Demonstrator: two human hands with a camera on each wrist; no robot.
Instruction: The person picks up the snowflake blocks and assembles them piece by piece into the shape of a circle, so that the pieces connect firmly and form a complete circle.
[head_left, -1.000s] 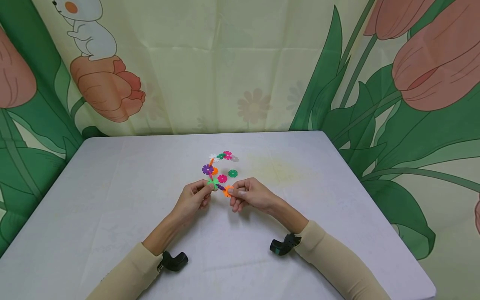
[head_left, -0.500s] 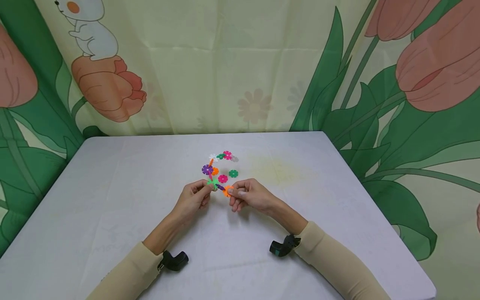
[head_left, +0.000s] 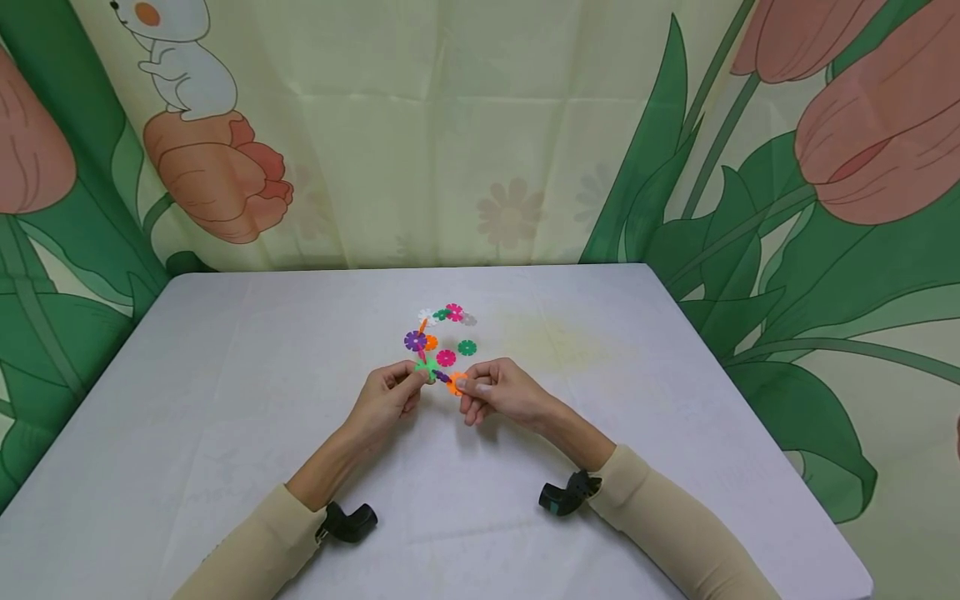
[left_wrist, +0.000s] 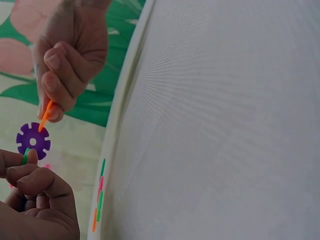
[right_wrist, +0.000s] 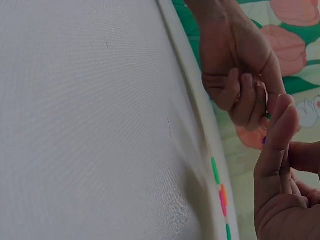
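In the head view my left hand pinches a light green notched disc between thumb and index finger. My right hand pinches an orange notched disc. Between them a purple disc joins the two, its slots meeting the edges of the green disc and the orange disc in the left wrist view. Beyond the green disc the row runs on through a pink disc to another purple disc. Fingers hide most of these discs in the right wrist view.
A pink disc and a dark green disc lie on the white-covered table. Farther back are a white disc and a pink disc; whether these join the row is unclear. A printed curtain hangs behind.
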